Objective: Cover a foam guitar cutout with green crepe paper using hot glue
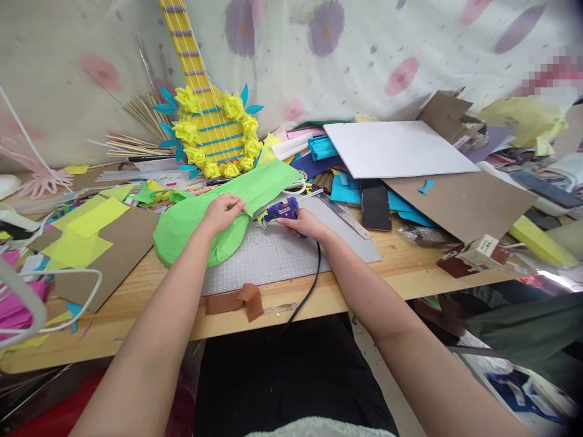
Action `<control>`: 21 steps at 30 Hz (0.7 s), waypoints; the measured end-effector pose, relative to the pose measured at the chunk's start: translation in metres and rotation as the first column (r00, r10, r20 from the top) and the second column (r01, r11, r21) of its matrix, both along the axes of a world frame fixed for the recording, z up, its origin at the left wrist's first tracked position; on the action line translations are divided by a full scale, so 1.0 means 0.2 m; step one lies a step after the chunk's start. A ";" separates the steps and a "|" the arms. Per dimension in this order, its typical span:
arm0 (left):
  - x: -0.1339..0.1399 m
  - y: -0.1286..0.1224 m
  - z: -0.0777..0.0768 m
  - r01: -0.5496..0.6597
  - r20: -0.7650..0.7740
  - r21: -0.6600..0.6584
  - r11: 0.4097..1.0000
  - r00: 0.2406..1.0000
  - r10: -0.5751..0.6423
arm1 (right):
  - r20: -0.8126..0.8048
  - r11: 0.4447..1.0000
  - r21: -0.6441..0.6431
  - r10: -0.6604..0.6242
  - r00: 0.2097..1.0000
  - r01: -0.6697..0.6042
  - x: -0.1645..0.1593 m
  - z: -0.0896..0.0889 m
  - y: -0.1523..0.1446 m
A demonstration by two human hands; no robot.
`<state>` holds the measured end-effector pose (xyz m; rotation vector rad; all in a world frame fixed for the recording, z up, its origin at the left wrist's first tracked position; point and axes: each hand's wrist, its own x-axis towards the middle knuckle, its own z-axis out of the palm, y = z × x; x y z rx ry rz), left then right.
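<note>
Ruler and phone crowd near our right grip, clasped round the glue gun, our left grip's pinch unclear over the green shape, narrow bare counter nearer us.

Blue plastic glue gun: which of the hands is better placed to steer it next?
Probably the right hand: it grips the glue gun, which points toward the green, rounded paper-covered piece; the left hand is over that piece.
</note>
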<state>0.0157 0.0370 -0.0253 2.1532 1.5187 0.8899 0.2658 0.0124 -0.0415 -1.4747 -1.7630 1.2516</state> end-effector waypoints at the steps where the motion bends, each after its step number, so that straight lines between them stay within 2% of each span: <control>1: 0.00 0.00 0.00 -0.003 -0.012 -0.004 1.000 1.000 0.003 | -0.025 1.000 -0.010 0.005 1.000 -0.005 0.02 0.01 0.00; 9: 0.00 0.04 -0.02 -0.041 -0.168 -0.017 0.999 0.985 0.037 | -0.201 0.999 0.003 -0.044 0.979 0.046 0.17 0.05 0.02; 15: 0.01 0.05 -0.01 -0.035 -0.191 -0.010 0.999 0.981 0.033 | -0.231 0.995 -0.010 -0.095 0.968 0.095 0.20 0.05 0.02; 21: 0.00 0.07 0.01 0.040 -0.230 -0.047 0.998 0.972 -0.050 | -0.236 0.995 0.007 -0.099 0.967 0.103 0.20 0.05 0.02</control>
